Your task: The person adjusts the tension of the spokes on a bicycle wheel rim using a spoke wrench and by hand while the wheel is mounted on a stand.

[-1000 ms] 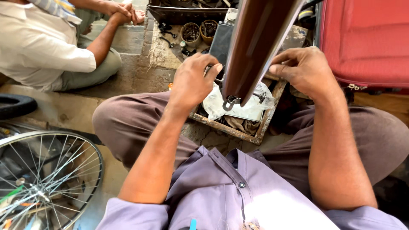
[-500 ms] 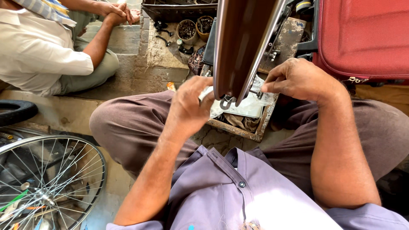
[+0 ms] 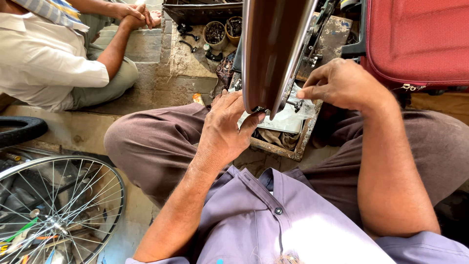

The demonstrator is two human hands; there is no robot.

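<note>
Here I read the step as fitting small hardware at the lower end of the brown mudguard [image 3: 273, 49]: my left hand [image 3: 225, 128] has its grip pinching that lower edge, thumb against it, while my right hand [image 3: 342, 84], at three o'clock of the end, has its fingertips pressed together on the small bolt [image 3: 296, 104] sticking out there. The next move, I judge, calls for steady twisting without the guard swinging. Its long axis runs twelve to six, lower end pointing toward me above the wooden tray [image 3: 298, 146].

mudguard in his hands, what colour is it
Dark brown with a shiny metal edge; the mudguard shows best in the head view, the only one.
</note>
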